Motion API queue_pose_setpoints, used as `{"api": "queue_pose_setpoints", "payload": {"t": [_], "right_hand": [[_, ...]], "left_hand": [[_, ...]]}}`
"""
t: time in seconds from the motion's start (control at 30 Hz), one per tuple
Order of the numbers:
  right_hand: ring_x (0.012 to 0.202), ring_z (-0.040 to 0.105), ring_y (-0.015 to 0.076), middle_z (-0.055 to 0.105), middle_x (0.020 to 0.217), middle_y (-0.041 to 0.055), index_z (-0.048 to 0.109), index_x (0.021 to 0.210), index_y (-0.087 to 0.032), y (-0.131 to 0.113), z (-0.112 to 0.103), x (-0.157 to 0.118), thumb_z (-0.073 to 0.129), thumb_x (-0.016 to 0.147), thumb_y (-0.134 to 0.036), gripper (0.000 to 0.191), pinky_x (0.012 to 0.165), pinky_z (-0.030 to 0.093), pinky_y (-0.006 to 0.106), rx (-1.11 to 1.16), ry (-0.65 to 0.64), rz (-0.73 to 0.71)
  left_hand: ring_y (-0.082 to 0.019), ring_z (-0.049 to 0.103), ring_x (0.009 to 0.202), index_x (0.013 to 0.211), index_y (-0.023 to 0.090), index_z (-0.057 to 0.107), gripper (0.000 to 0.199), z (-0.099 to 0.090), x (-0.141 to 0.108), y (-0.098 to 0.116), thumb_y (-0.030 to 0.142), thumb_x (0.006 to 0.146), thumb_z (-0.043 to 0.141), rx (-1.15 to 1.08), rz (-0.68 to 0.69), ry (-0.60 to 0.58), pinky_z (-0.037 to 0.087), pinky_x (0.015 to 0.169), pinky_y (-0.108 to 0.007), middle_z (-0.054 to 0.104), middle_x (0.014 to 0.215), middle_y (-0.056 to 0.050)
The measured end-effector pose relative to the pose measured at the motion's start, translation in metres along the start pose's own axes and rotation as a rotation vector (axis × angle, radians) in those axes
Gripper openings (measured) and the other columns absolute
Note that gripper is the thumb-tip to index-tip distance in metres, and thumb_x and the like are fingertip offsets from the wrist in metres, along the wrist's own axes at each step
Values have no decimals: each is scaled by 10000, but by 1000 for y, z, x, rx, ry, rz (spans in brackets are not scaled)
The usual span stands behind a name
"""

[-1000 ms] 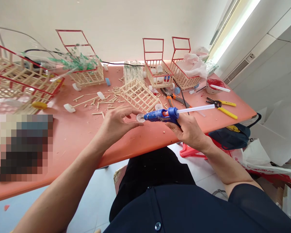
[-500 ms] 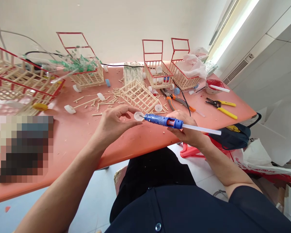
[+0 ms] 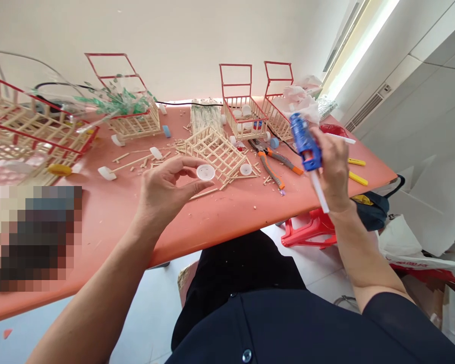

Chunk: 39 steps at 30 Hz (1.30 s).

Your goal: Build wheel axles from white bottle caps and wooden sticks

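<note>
Between thumb and fingers, my left hand pinches a round white cap above the front part of the table. My right hand is wrapped round a blue glue gun, whose nozzle end points up and away while a white glue stick sticks out of its back. Just beyond the left hand lies a small frame of pale sticks, with another white cap at its right corner.
Several stick carts with red handles, one at the back centre, stand along the wall. Orange-handled pliers lie right of the frame. Yellow-handled pliers are partly hidden by my right hand. A stick with white wheels lies left.
My right hand has lifted the glue gun off the cap and carried it right and away, turning its nozzle upward. My left hand has moved slightly left with the cap.
</note>
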State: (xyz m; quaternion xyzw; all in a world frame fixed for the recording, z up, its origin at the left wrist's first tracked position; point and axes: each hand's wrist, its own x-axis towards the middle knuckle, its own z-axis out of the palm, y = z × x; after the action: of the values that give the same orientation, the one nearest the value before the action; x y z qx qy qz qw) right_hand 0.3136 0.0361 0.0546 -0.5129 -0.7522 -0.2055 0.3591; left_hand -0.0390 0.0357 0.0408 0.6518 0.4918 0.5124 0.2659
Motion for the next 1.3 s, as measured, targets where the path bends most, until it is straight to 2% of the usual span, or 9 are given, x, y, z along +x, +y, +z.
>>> {"api": "queue_pose_setpoints", "payload": {"t": [0.2,0.37,0.7,0.8,0.9,1.0,1.13,1.2,1.3], "right_hand": [[1311,563,346,603,1454,230,460,1658,-129,49,2,-3,446,1119,-408,606,1195,447,552,-163,-163,34],[1273,576,370,602,1430,250,454,1669,-106,40,24,-21,354,1056,-158,623,1141,473,598,-231,-392,127],[1357,566,441,583,1519,297,473,1614,-59,38,9,-16,614,985,-282,682,1127,506,643,-263,-562,77],[1479,510,432,532,1618,268,503,1609,-78,15,-9,-2,609,1012,-265,634,1228,447,632,-159,-429,27],[1390,616,334,677,1489,187,632,1500,-173,-34,-12,14,538,1087,-249,431,1235,459,566,60,-360,-150],[1305,671,256,732,1408,151,706,1370,-166,-93,9,25,499,1116,-191,329,1131,543,436,267,-491,-388],[1158,684,216,734,1326,126,721,1253,-143,-157,45,40,481,1098,-72,294,959,543,341,155,-825,-528],[1098,676,234,744,1211,135,725,1167,-124,-175,55,47,446,1100,-56,294,888,522,345,65,-949,-520],[1070,648,258,722,1180,148,690,1162,-115,-184,59,53,400,1101,-51,304,851,505,364,11,-948,-553]], "left_hand": [[-219,742,905,959,278,824,318,-1,1,-3,479,735,929,-28,12,13,627,907,-382,829,1015,-22],[-213,727,839,946,270,830,302,1,-1,-2,478,739,904,91,33,10,606,855,-371,828,968,-21],[-222,744,922,970,270,804,285,-9,5,0,416,742,894,12,27,107,636,935,-395,824,1022,-11],[-221,753,972,986,264,796,312,-13,8,-1,419,741,910,-23,40,179,649,930,-382,822,1039,-9],[-202,747,968,1007,253,789,293,-17,11,-3,381,773,910,-63,82,230,652,909,-372,810,1039,1],[-180,735,934,1007,227,794,276,-22,14,-4,286,770,923,-128,107,275,645,880,-368,799,1000,22],[-157,730,909,1021,202,809,301,-26,17,-5,215,748,936,-179,98,329,629,843,-350,804,967,41],[-156,727,906,1030,198,811,315,-27,18,-5,224,744,940,-178,90,337,625,843,-346,804,966,35],[-182,740,918,1035,225,801,329,-27,17,-4,327,751,931,-130,82,333,638,857,-364,802,991,15]]}}
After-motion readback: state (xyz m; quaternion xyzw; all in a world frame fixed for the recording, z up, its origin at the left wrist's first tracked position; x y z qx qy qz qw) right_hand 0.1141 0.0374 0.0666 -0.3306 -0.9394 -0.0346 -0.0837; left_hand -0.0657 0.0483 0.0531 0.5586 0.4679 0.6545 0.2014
